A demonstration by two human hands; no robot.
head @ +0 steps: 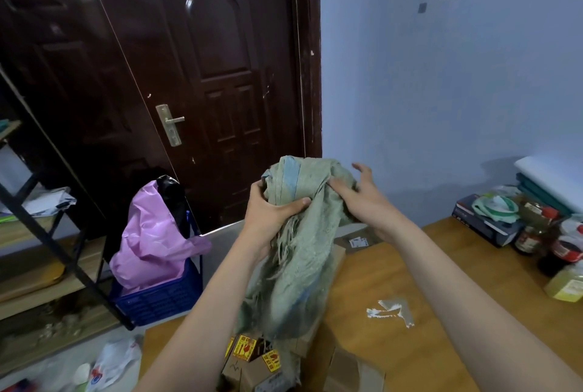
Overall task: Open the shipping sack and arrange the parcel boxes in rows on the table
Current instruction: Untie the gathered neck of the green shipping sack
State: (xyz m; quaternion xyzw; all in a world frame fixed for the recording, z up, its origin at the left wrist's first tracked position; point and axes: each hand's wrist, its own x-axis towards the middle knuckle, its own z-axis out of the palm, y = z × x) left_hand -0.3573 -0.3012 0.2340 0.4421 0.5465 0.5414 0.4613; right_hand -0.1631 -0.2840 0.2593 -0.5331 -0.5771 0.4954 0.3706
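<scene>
Gripping the bunched top of the green woven shipping sack with the left hand, thumb curling across the near side of the fabric, fingers wrapping round its left edge. Holding the sack up above the near-left part of the wooden table, its frayed lower part hanging down and draping over the parcels beneath. Pressing into the sack's right side with the right hand, thumb and lower fingers tucking into the folds, upper fingers spreading loosely past the cloth; whether pinching or only touching, impossible to tell.

Lying under and beside the hanging sack, small brown parcel boxes with yellow and red stickers, crowding at the near edge of the table, partly hiding under the fabric. Showing farther back, just right of the sack, a flat cardboard parcel with a white label.

Sitting at the far right of the table, a dark box with a crumpled green and white bag on it, and jars and bottles clustering beside it. Standing on the floor to the left, a blue crate holding a pink plastic bag, with a dark door behind.
</scene>
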